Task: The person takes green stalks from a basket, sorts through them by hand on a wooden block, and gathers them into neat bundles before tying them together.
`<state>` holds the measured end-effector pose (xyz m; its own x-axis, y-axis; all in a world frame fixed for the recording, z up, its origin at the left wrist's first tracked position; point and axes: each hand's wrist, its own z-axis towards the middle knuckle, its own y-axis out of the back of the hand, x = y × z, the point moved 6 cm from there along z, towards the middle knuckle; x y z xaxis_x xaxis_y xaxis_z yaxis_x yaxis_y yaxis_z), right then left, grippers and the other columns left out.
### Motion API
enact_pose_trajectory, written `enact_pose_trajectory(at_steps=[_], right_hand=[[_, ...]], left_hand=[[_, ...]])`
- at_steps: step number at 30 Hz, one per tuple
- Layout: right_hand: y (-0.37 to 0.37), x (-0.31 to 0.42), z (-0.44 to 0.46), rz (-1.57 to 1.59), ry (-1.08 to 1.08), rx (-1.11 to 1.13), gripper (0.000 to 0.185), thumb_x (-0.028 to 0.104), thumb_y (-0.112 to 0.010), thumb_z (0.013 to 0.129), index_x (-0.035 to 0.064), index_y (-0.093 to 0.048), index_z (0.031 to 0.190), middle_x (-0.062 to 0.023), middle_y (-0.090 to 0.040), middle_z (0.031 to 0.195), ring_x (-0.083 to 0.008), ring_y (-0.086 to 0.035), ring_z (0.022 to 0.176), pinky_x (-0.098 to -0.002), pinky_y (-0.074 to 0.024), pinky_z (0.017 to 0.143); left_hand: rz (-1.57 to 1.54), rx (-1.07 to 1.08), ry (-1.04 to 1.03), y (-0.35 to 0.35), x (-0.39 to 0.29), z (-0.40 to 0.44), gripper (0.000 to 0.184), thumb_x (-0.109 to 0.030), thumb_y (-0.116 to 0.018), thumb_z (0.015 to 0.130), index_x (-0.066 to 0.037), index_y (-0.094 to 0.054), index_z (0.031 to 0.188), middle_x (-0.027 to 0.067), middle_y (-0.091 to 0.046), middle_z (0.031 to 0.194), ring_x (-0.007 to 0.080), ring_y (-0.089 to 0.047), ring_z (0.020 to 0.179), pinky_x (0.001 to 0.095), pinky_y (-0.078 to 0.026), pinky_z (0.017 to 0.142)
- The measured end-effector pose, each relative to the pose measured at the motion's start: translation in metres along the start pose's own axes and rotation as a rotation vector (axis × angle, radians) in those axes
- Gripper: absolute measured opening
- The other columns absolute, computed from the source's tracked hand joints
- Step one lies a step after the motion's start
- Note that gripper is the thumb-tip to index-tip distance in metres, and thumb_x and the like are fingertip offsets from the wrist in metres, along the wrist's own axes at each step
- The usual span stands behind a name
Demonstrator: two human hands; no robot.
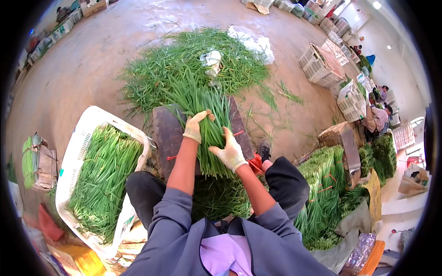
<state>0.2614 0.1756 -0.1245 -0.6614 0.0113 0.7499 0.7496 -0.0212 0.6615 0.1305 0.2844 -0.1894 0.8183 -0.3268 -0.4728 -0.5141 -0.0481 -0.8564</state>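
Observation:
A thick bunch of garlic chives (208,142) lies lengthwise over a dark low board (166,129) in front of my knees. My left hand (195,125), in a pale glove, wraps its fingers over the bunch's upper left side. Lower down, my right hand (229,151), gloved too, grips the right side with its thumb across the stalks. Red ties (238,133) stick out at both sides of the board. Beyond the board spreads a big loose heap of chives (152,69), with a white plastic bag (212,60) on it.
At my left stands a white crate (64,188) packed with chives. Tied bunches (322,193) are stacked at my right, near grey and yellow sacking (374,195). More crates (317,66) line the right side, where other people (378,119) sit. A rolled bundle (41,163) lies far left.

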Motion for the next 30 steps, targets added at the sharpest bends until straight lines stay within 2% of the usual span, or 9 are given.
enact_pose_trajectory(at_steps=[3, 9, 11, 13, 14, 17, 19, 25, 30], right_hand=[[-0.033, -0.024, 0.013, -0.185, 0.119, -0.024, 0.092, 0.027, -0.082, 0.073, -0.0017, -0.032, 0.145, -0.0281, -0.052, 0.13, -0.0422, -0.052, 0.12, -0.043, -0.0445, 0.102], [-0.044, -0.027, 0.004, -0.261, 0.061, -0.066, 0.088, 0.024, -0.079, 0.076, -0.0038, -0.032, 0.145, -0.0263, -0.049, 0.133, -0.041, -0.049, 0.122, -0.0441, -0.0414, 0.104], [-0.044, -0.028, 0.009, -0.275, 0.034, -0.049, 0.087, 0.025, -0.078, 0.077, -0.0046, -0.032, 0.145, -0.0259, -0.049, 0.133, -0.0407, -0.048, 0.123, -0.0442, -0.0405, 0.105], [-0.051, -0.031, 0.014, -0.366, 0.044, -0.067, 0.087, 0.029, -0.077, 0.078, -0.0059, -0.032, 0.145, -0.0255, -0.048, 0.135, -0.0402, -0.049, 0.122, -0.0452, -0.0395, 0.105], [-0.054, -0.034, 0.017, -0.413, 0.028, -0.063, 0.087, 0.031, -0.076, 0.078, -0.0068, -0.033, 0.144, -0.0247, -0.048, 0.136, -0.0381, -0.049, 0.122, -0.0456, -0.0383, 0.104], [-0.061, -0.038, 0.017, -0.487, 0.07, -0.149, 0.086, 0.032, -0.076, 0.078, -0.0069, -0.034, 0.143, -0.0235, -0.049, 0.134, -0.0365, -0.049, 0.122, -0.046, -0.0371, 0.104], [-0.062, -0.038, 0.021, -0.507, 0.091, -0.185, 0.086, 0.033, -0.075, 0.078, -0.0071, -0.035, 0.143, -0.0221, -0.05, 0.134, -0.0353, -0.048, 0.122, -0.0463, -0.0362, 0.104], [-0.063, -0.034, 0.017, -0.454, 0.039, -0.131, 0.087, 0.037, -0.075, 0.077, -0.0053, -0.037, 0.143, -0.0205, -0.051, 0.134, -0.0332, -0.05, 0.122, -0.0447, -0.0363, 0.105], [-0.015, -0.028, 0.021, -0.311, 0.216, -0.166, 0.09, 0.043, -0.079, 0.075, -0.0054, -0.04, 0.141, -0.0261, -0.056, 0.127, -0.0416, -0.056, 0.113, -0.0446, -0.0461, 0.098]], left_hand=[[0.037, -0.133, -0.082, 0.039, 0.014, 0.029, 0.018, -0.004, -0.065, 0.086, 0.002, -0.065, 0.103, 0.0114, -0.068, 0.094, 0.0252, -0.066, 0.08, 0.0399, -0.057, 0.07], [0.162, -0.183, -0.127, 0.038, 0.013, 0.041, 0.028, 0.004, -0.065, 0.083, 0.003, -0.061, 0.11, 0.0129, -0.069, 0.098, 0.0254, -0.067, 0.079, 0.0398, -0.058, 0.069], [0.22, -0.161, -0.161, 0.035, 0.014, 0.048, 0.041, -0.006, -0.07, 0.083, 0.006, -0.057, 0.12, 0.0156, -0.069, 0.099, 0.0307, -0.068, 0.084, 0.0403, -0.057, 0.077], [1.281, -0.485, -0.49, 0.029, -0.011, 0.045, 0.065, -0.022, -0.075, 0.08, 0.007, -0.05, 0.131, 0.0217, -0.066, 0.112, 0.0362, -0.065, 0.1, 0.0422, -0.052, 0.091], [1.523, -0.532, -0.597, 0.029, -0.016, 0.047, 0.082, -0.032, -0.078, 0.074, 0.005, -0.043, 0.139, 0.0258, -0.059, 0.125, 0.0397, -0.058, 0.115, 0.0415, -0.044, 0.103], [1.664, -0.557, -0.567, 0.025, -0.038, 0.028, 0.078, -0.031, -0.077, 0.075, 0.002, -0.045, 0.139, 0.0246, -0.055, 0.13, 0.0387, -0.055, 0.119, 0.0435, -0.043, 0.104], [1.583, -0.634, -0.73, 0.02, -0.052, 0.004, 0.063, -0.026, -0.075, 0.077, 0.0, -0.054, 0.13, 0.0215, -0.06, 0.121, 0.0376, -0.059, 0.111, 0.0435, -0.047, 0.098], [1.382, -0.671, -0.576, 0.05, -0.014, -0.095, 0.033, -0.014, -0.071, 0.081, -0.001, -0.065, 0.111, 0.0134, -0.071, 0.094, 0.0261, -0.069, 0.085, 0.0363, -0.054, 0.082], [1.688, -0.688, -0.187, 0.059, 0.032, -0.157, 0.047, -0.03, -0.071, 0.078, -0.003, -0.062, 0.116, 0.0153, -0.069, 0.096, 0.033, -0.067, 0.091, 0.043, -0.052, 0.085]])
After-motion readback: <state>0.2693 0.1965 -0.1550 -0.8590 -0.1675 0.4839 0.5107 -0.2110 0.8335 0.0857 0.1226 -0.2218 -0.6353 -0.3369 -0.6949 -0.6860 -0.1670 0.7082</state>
